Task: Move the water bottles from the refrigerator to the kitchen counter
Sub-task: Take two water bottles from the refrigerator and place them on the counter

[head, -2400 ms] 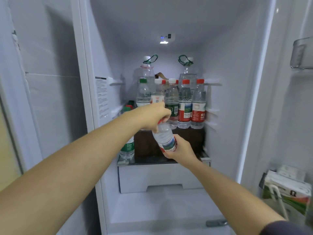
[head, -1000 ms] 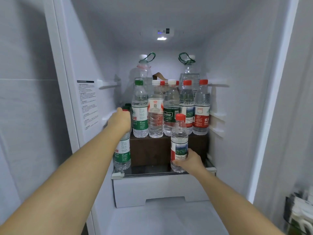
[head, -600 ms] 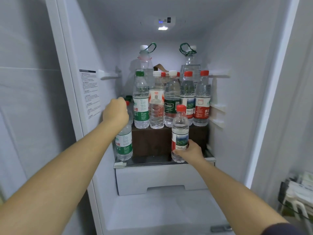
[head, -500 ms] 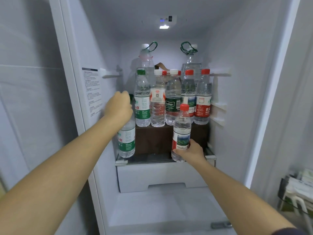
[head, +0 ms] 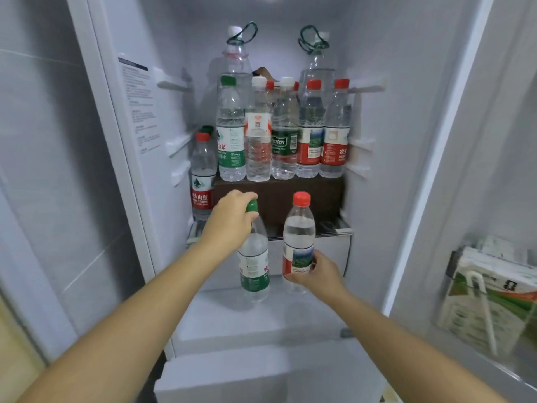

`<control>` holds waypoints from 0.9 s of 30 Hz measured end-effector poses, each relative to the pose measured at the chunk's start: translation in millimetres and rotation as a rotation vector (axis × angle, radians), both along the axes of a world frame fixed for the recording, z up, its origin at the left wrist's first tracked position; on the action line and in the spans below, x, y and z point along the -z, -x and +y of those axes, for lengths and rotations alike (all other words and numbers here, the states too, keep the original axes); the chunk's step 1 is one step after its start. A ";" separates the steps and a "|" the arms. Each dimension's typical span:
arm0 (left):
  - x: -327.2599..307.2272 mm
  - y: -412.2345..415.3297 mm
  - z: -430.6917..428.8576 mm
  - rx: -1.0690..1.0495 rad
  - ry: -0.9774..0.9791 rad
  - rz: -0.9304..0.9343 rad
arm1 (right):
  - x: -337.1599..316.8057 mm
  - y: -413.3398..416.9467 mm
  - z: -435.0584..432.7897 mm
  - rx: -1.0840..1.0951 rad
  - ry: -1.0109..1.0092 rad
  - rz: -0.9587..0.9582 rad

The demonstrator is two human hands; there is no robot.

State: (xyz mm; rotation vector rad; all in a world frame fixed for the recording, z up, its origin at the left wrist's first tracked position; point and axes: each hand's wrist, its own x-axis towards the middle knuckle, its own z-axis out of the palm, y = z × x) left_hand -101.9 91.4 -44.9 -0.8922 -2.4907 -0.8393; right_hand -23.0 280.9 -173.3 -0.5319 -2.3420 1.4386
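Note:
My left hand (head: 229,221) grips a green-capped water bottle (head: 254,263) by its neck and holds it upright in front of the glass shelf (head: 334,228). My right hand (head: 315,270) grips the lower body of a red-capped water bottle (head: 299,237), upright and just right of the green one. Both bottles hang clear of the shelf, out toward me. A row of several upright bottles (head: 283,132) stands on a brown box (head: 279,196) inside the open refrigerator. One red-capped bottle (head: 202,175) stands at the shelf's left end.
Two large handled jugs (head: 236,58) stand behind the row. A white drawer front (head: 331,254) sits under the glass shelf. The refrigerator door on the right holds cartons (head: 491,298) in a bin. A label sheet (head: 139,106) is on the left inner wall.
Both hands have drawn back from the shelf toward me, each carrying its bottle. The green-capped bottle left its spot at the shelf's left end, uncovering a red-capped bottle there. The camera moved closer.

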 end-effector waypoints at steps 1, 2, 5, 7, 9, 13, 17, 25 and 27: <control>12.1 0.0 1.7 0.009 0.020 -0.026 | 9.7 -2.2 -1.3 0.006 0.009 -0.015; 23.4 0.2 3.2 0.014 0.042 -0.048 | 18.5 -3.4 -2.6 0.009 0.020 -0.026; 46.5 2.4 5.1 0.011 0.073 -0.092 | 38.7 -2.3 -5.5 0.018 0.049 -0.053; 52.1 5.2 4.5 0.010 0.057 -0.095 | 47.2 0.4 -5.0 0.020 0.050 -0.061; 53.8 7.9 3.7 0.015 0.043 -0.085 | 53.9 2.2 -4.1 0.018 0.041 -0.067; 56.7 11.7 3.6 0.053 0.000 -0.086 | 63.0 1.0 -2.7 0.014 0.036 -0.062; 67.8 10.7 -0.8 0.077 -0.160 -0.109 | 68.1 -1.8 0.0 -0.001 0.076 -0.070; 101.9 8.3 -2.3 0.123 -0.547 -0.483 | 72.0 -5.5 3.2 -0.060 0.114 -0.079; 115.3 10.0 -2.4 0.126 -0.595 -0.556 | 73.8 -4.0 3.6 -0.055 0.140 -0.061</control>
